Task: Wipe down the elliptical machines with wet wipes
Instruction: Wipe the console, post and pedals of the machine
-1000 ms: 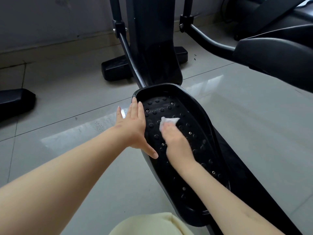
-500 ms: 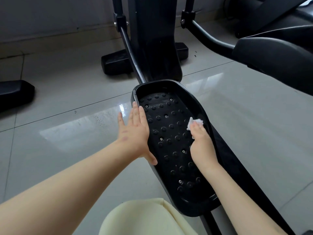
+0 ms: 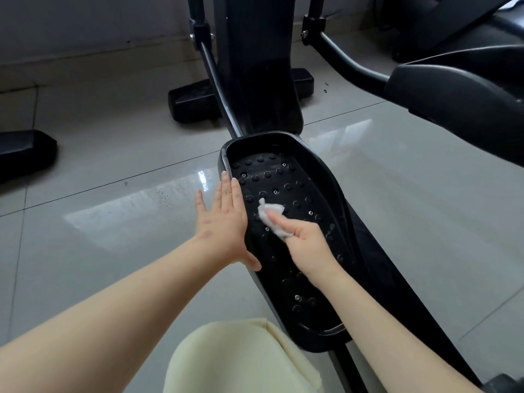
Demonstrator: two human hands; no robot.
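Observation:
The black studded foot pedal (image 3: 300, 177) of the elliptical machine lies in the middle of the view, long and oval with a raised rim. My left hand (image 3: 224, 219) rests flat with straight fingers against the pedal's left rim. My right hand (image 3: 307, 246) grips a crumpled white wet wipe (image 3: 268, 215) and presses it onto the studded surface near the pedal's centre-left. The elliptical's black central column (image 3: 255, 66) rises just behind the pedal.
The second pedal (image 3: 465, 100) hangs higher at the right on its curved arm. Black base feet (image 3: 192, 102) sit on the glossy grey tiled floor (image 3: 99, 217) behind; another black foot (image 3: 25, 151) lies at far left. My knee in pale fabric (image 3: 241, 361) is at the bottom.
My right hand moved the wipe from the pedal's centre to its right rim, then back left toward the centre. My left hand stayed on the left rim.

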